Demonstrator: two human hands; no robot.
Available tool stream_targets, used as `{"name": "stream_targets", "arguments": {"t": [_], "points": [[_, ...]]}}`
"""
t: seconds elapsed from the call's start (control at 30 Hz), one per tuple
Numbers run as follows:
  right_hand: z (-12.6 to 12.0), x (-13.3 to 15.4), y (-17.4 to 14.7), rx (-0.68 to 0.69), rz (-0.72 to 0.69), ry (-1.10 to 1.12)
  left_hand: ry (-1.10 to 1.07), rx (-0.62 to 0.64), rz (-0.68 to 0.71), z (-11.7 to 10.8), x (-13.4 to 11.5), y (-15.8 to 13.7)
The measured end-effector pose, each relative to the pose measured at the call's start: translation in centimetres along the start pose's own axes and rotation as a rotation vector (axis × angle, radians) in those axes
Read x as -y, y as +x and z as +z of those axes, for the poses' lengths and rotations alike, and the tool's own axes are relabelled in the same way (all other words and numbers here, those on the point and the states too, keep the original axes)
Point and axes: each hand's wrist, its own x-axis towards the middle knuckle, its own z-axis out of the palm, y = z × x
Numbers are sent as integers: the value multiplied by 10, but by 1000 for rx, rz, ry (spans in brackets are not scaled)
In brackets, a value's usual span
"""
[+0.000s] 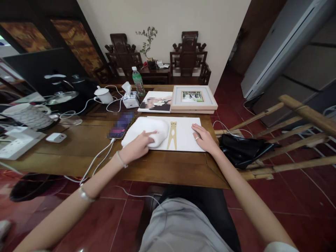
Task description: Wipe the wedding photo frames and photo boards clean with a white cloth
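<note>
A white fluffy wad (139,124), like stuffing or a soft cloth, lies over the left part of a flat white sheet or board (187,134). On its near right side my left hand (140,145) grips it, index finger and thumb pointing right with some of the white material between them; the other fingers are hidden. A flat yellow-tan cat-shaped piece (173,129), with a small face and two long legs, lies on the white sheet between my hands. My right hand (206,140) rests flat on the sheet's right end, fingers outstretched, holding nothing.
Left of the wad lies a phone (122,126) with a white cable. Behind are a tissue box (130,99), a green bottle (138,82), a lidded cup (103,95), a photo panel (154,101) and a framed picture (194,98). A power strip (19,143) sits far left.
</note>
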Motion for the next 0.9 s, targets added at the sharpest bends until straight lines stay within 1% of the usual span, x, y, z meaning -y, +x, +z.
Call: {"name": "stream_targets", "arguments": {"t": [0.07, 0.1, 0.17, 0.23, 0.33, 0.43, 0.5, 0.57, 0.7, 0.77, 0.83, 0.9], "points": [[0, 0, 0, -3, 1, 0, 6, 6, 33, 2, -19, -19], [0, -1, 0, -4, 2, -2, 18, 11, 37, 3, -25, -23], [0, -1, 0, -4, 4, -5, 62, 7, 8, 6, -30, -22], [0, -2, 0, -3, 3, -9, 120, -7, -57, 8, -24, -8], [0, -2, 0, 0, 3, -14, 170, -3, -128, 12, -4, 24], [-1, -1, 0, 4, 12, -14, 132, 36, -109, 15, 9, 49], [-1, -1, 0, 5, 15, -11, 116, 45, -81, 16, 5, 51], [-2, 0, 0, 6, 14, -11, 116, 39, -54, 16, -8, 40], [-2, 0, 0, 13, 19, -22, 89, 11, -19, 14, -44, -6], [-1, -1, 0, 16, 19, -21, 63, 18, -10, 13, -56, -26], [-1, -2, 1, 12, 15, -14, 39, 35, -4, 13, -59, -35], [0, -3, 1, 6, 10, -6, 29, 39, -8, 13, -55, -33]]}}
